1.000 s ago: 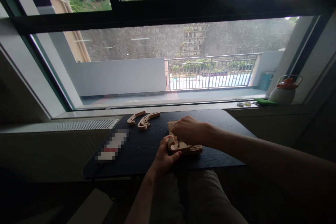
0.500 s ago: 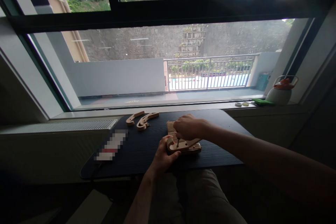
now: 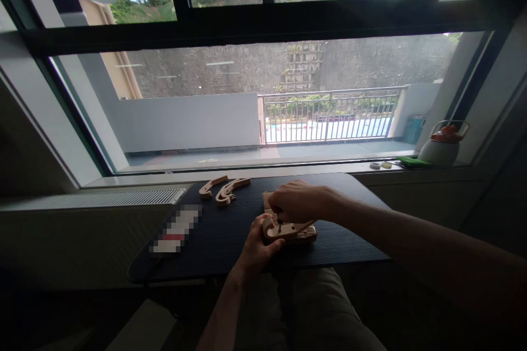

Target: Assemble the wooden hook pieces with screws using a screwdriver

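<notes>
A curved, hook-shaped piece of pale wood (image 3: 294, 231) lies on a stack of corrugated cardboard (image 3: 267, 204) near the front of the dark table. My left hand (image 3: 254, 247) grips its rounded end, thumb along the near side. Above it my right hand (image 3: 298, 202) is closed round a screwdriver-like tool (image 3: 280, 226), whose handle is hidden in the fist. The tool's thin dark shaft points down, its tip at the wood beside my left fingers. Small dark holes show along the piece.
Several similar curved wooden pieces (image 3: 230, 190) lie at the table's far left. A blurred-out white item (image 3: 175, 230) is on the left side of the dark table (image 3: 346, 244). On the windowsill stand a white kettle-shaped container (image 3: 440, 149), a green item (image 3: 414, 162) and small rolls (image 3: 386, 165).
My right fist has turned slightly round the upright tool, with the wrist shifting a little. The left hand keeps its grip. The whole view has shifted slightly.
</notes>
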`<move>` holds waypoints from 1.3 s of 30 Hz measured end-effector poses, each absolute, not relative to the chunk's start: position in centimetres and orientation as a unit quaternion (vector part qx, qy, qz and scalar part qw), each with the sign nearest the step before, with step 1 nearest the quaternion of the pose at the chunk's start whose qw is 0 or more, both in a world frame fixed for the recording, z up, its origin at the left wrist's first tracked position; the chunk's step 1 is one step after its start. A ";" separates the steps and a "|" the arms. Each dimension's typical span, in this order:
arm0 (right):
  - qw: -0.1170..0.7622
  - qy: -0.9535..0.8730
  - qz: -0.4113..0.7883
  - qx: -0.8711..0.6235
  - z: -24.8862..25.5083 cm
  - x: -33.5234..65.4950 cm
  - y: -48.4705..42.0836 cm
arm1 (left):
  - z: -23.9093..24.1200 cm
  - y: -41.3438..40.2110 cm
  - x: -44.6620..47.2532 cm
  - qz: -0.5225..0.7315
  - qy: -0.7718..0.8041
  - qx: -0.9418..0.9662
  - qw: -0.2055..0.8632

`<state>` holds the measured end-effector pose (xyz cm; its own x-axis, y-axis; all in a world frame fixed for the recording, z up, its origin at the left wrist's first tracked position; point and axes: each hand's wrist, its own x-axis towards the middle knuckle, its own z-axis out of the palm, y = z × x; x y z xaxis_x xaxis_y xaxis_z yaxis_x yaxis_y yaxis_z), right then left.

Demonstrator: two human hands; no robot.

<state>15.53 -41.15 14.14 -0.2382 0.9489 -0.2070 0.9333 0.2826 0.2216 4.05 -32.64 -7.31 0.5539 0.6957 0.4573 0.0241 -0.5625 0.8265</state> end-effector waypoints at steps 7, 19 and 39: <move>0.133 0.791 0.048 0.595 13.3 15.5 -40.4 | -7.8 -32.3 4.1 0.417 0.224 0.775 0.418; 0.111 0.754 0.068 0.644 12.2 15.2 -39.9 | -7.4 -32.6 4.1 0.415 0.225 0.772 0.425; 0.187 0.788 0.057 0.583 12.8 14.6 -40.6 | -7.0 -32.7 4.1 0.410 0.222 0.779 0.418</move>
<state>14.63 -40.56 12.82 -0.2496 0.9410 -0.2284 0.8986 0.3130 0.3075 4.13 -32.73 -6.99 0.5648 0.6898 0.4530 0.0033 -0.5509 0.8346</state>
